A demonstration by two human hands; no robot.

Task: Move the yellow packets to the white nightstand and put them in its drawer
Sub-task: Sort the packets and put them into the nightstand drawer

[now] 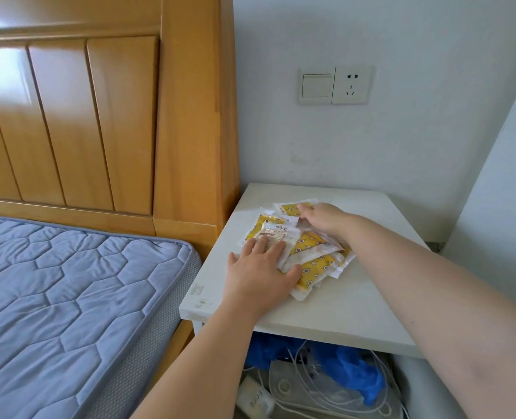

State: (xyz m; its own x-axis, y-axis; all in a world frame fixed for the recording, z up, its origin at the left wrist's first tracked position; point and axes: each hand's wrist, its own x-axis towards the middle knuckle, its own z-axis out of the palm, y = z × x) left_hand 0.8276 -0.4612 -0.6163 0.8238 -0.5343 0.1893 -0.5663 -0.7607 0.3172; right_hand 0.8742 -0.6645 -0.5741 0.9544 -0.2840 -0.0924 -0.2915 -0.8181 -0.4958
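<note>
A loose pile of several yellow-and-white packets (pixel 311 261) lies on top of the white nightstand (pixel 356 300). My left hand (pixel 259 273) rests flat on the near left side of the pile, fingers straight and spread. On the far side, my right hand (pixel 323 217) lies with its fingers over the rear packets; its fingertips are partly hidden among them. Below the top, the drawer (pixel 320 379) stands pulled out, with blue plastic, white cables and a small white tube inside.
A wooden headboard (pixel 99 116) and a bed with a blue quilted mattress (pixel 69 297) stand directly left of the nightstand. A wall switch and socket (pixel 335 85) sit above it. A white wall panel (pixel 498 207) closes in the right side.
</note>
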